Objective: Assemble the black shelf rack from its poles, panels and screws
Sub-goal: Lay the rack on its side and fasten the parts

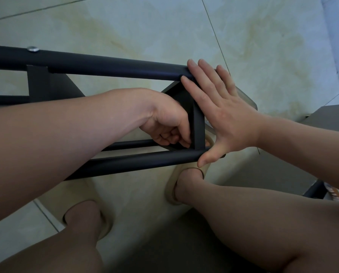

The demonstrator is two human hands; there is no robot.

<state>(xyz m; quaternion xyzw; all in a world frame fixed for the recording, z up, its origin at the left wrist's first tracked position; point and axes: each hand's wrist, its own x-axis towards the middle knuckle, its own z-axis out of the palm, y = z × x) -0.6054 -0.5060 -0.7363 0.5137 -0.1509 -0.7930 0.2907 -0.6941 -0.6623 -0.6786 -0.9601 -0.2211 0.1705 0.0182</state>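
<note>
**Head view: rack on its side, end joint in hand**

Head view: black rack (141,160) lies sideways on tiled floor (164,26). Right hand (220,111) flat, fingers straight, braces its end. Left hand (164,123) fingers curled at end panel (184,99) corner; contents can't be told. Probably stiff, light, slick tube: grip poles (109,65) near joints.

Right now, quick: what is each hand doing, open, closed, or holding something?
Left hand: fingers curled at the black panel's lower corner; whether they hold anything cannot be told.
Right hand: open, pressed flat against the rack's end.
</note>
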